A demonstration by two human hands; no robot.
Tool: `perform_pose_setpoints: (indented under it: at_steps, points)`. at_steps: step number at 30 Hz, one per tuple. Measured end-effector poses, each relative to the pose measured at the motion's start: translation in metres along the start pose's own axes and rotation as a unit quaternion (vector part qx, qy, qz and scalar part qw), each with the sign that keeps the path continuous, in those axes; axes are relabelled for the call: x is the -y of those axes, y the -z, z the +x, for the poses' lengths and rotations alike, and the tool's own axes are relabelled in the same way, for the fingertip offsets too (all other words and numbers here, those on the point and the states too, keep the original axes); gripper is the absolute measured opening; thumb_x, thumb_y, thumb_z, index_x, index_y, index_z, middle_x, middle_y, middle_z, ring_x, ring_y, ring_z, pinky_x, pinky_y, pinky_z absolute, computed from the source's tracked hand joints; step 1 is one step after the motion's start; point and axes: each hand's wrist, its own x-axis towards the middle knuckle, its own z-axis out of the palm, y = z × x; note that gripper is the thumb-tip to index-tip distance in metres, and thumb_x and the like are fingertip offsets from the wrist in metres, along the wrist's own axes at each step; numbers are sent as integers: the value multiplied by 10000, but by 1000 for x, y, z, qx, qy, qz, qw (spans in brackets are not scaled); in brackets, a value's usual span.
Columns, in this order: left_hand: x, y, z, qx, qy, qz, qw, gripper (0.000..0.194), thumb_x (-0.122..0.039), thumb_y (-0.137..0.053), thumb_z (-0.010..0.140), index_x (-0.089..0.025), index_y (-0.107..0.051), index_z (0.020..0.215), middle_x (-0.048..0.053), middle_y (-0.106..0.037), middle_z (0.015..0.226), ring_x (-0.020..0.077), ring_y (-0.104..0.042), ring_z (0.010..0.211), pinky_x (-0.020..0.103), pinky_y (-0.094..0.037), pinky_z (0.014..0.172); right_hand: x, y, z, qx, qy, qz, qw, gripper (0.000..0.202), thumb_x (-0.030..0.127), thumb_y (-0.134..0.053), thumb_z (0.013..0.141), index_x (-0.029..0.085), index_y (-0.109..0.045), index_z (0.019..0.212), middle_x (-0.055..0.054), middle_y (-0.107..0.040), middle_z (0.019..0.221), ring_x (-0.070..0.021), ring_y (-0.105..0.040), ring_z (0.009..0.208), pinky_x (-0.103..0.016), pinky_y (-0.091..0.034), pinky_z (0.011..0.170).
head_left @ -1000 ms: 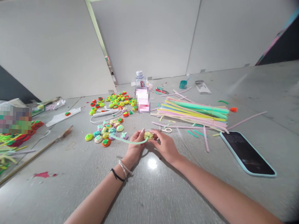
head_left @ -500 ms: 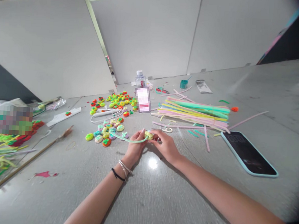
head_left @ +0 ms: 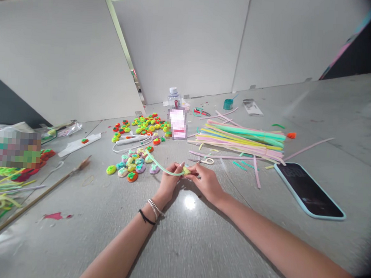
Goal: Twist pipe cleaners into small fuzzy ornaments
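Observation:
Between my two hands is a small yellow pipe-cleaner piece (head_left: 186,171), fuzzy and mostly covered by fingertips. A mint-green pipe cleaner (head_left: 161,167) runs out from it, curving up to the left over the small finished pieces. My left hand (head_left: 169,179), with bracelets at the wrist, is closed on the yellow piece from the left. From the right, my right hand (head_left: 206,181) pinches the same piece between thumb and fingers. Just behind the hands lie small scissors (head_left: 207,161) with pale handles.
Pastel pumpkin-like pieces (head_left: 131,168) cluster left of my hands, with orange and yellow ones (head_left: 147,124) behind. A pipe-cleaner bundle (head_left: 242,140) and a phone (head_left: 309,192) lie to the right. A bottle (head_left: 174,97) stands at the back; a wooden stick (head_left: 40,199) lies left.
The green pipe cleaner's free end has swung up and to the right. The yellow piece has turned and is more covered by my fingers; both hands stay in nearly the same place.

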Motion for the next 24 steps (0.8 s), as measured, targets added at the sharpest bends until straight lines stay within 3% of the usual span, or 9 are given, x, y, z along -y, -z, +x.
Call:
perform_pose_setpoints:
  at_steps: [5, 9, 15, 19, 24]
  points:
    - [-5, -1, -3, 13, 5, 18, 1000, 346, -472, -612, 767, -148, -538, 669, -23, -480, 599, 72, -415, 550, 198, -322, 532, 0, 1, 0, 10, 4, 0, 1000, 42, 240, -619, 830, 224, -604, 866, -16, -710, 874, -166, -671, 794, -276, -480, 726]
    - [-9, -8, -9, 34, -18, 48, 998, 353, -491, -594, 781, -142, -582, 729, -6, -520, 659, 87, -439, 608, 200, -336, 558, 1, 3, 2, 12, 12, -59, 998, 70, 280, -588, 856, 228, -630, 876, -8, -680, 811, -161, -630, 749, -270, -450, 689]
    - [-5, -9, -7, -8, 2, -70, 998, 393, -538, -566, 785, -145, -568, 773, -7, -538, 660, 82, -471, 599, 199, -369, 576, 2, 2, 3, -6, 22, -97, 995, 227, 304, -604, 842, 253, -576, 1061, -2, -617, 799, -155, -575, 736, -270, -437, 684]
    - [-3, -6, -1, -58, 45, -133, 988, 390, -521, -619, 748, -159, -537, 868, 7, -586, 745, 88, -529, 644, 189, -393, 584, 0, 0, 3, -10, 20, -115, 993, 277, 260, -639, 797, 232, -530, 1050, -25, -583, 875, -181, -561, 816, -300, -458, 707]
    - [-3, -8, -5, -50, 23, -101, 993, 377, -501, -639, 728, -179, -497, 864, -29, -541, 695, 86, -521, 581, 191, -378, 537, 7, 0, 3, 3, 92, -139, 986, 372, 212, -640, 774, 240, -523, 1127, -74, -548, 1069, -234, -500, 1041, -401, -437, 893]
